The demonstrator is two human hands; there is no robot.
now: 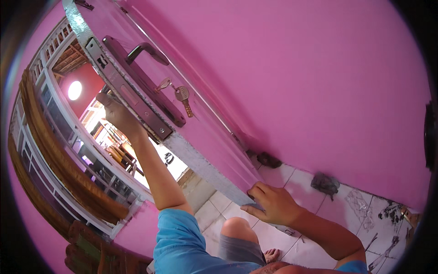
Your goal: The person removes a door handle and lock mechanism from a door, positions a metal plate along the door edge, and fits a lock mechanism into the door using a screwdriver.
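A pink door (205, 132) slants across the view, its bare, whitish edge (205, 164) facing me. Set into that edge is a metal mortise lock (130, 89). On the pink face sit a dark handle plate with a lever handle (148, 51), and a key in the keyhole with a second key (183, 98) hanging from it. My left hand (119, 118) is raised beside the lock at the door's other side; the door partly hides its fingers. Lower down, my right hand (276, 203) grips the door's edge, thumb on the edge and fingers on the pink face.
A pink wall (319, 82) stands at the right. Dark crumpled lumps (325, 183) and scattered debris (392, 212) lie on the white floor tiles (310, 237) along it. At the left are a white-framed window (75, 137) with brown curtains (68, 169) and brown wooden furniture (86, 251).
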